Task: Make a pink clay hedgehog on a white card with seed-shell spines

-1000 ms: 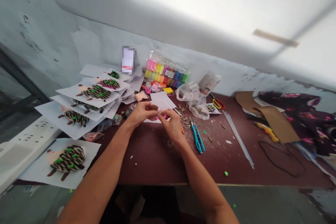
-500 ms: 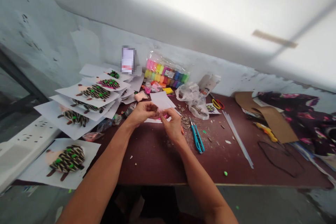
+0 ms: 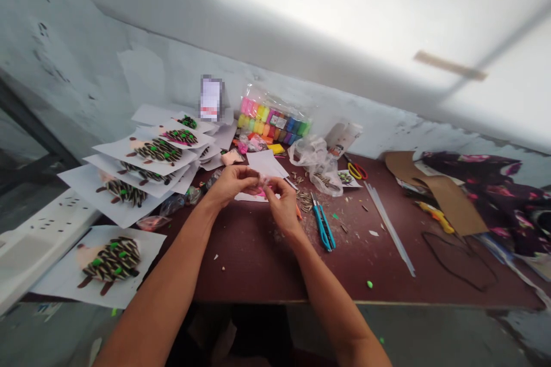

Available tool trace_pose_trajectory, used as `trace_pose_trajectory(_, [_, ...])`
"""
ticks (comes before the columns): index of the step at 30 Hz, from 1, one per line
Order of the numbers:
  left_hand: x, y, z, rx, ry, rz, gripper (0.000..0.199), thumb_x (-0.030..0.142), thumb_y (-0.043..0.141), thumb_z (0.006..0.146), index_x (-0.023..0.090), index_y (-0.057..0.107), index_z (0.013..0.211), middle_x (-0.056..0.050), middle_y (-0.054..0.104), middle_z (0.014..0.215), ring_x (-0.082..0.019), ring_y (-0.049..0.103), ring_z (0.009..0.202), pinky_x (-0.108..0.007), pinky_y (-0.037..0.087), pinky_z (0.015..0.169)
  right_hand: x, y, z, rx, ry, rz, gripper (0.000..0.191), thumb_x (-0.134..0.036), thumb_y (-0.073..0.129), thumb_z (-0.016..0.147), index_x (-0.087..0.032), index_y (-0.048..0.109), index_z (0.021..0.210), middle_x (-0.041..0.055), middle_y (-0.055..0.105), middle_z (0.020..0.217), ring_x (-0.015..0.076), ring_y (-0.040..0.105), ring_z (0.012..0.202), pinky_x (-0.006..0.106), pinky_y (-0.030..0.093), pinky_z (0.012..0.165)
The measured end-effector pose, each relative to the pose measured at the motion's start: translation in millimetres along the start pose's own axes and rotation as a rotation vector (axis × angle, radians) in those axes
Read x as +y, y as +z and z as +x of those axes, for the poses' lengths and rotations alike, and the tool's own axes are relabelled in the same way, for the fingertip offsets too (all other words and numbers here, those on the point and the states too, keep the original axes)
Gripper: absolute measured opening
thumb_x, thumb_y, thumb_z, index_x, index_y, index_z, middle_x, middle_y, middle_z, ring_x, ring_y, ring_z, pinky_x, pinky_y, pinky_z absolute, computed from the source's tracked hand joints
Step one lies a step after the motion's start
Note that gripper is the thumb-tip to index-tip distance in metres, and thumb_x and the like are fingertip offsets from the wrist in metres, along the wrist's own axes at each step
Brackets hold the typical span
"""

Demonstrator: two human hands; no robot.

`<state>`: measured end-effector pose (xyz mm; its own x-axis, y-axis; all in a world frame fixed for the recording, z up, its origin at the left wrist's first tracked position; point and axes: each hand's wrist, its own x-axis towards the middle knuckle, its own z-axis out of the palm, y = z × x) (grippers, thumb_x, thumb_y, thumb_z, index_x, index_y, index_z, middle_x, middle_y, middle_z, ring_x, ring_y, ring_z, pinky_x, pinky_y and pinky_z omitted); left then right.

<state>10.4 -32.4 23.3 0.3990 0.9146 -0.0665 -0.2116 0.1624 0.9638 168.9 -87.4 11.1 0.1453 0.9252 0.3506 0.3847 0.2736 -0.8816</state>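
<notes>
Pinkish material (image 3: 263, 180), too small to identify, is pinched in the fingertip grip of both left hand (image 3: 233, 186) and right hand (image 3: 283, 203), above a white sheet (image 3: 244, 197) that they partly hide. To the right lie striped seeds (image 3: 305, 201), teal-handled snips (image 3: 324, 229) and a clear plastic bag (image 3: 307, 151); hedgehog pictures (image 3: 157, 150) crowd the left of the table (image 3: 253, 275), colourful packs (image 3: 259, 127) the back.

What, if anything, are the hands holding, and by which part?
The left hand and right hand pinch a small pinkish piece in their fingertips; which part of it they grip is too small to tell.
</notes>
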Motion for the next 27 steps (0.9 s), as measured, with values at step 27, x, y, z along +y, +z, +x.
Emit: trace_pose_trajectory(27, [-9, -2.4, 4, 0.057, -0.015, 0.025, 0.038, 0.025, 0.090, 0.054, 0.014, 0.065, 0.080, -0.002, 0.071, 0.072, -0.015, 0.069, 0.066, -0.030, 0.061, 0.066, 10, -8, 4, -0.130, 0.070, 0.073, 0.021, -0.029, 0.066, 0.076, -0.022, 0.081, 0.088, -0.0030, 0.064, 0.066, 0.0120, 0.048, 0.061, 0.024, 0.042, 0.061])
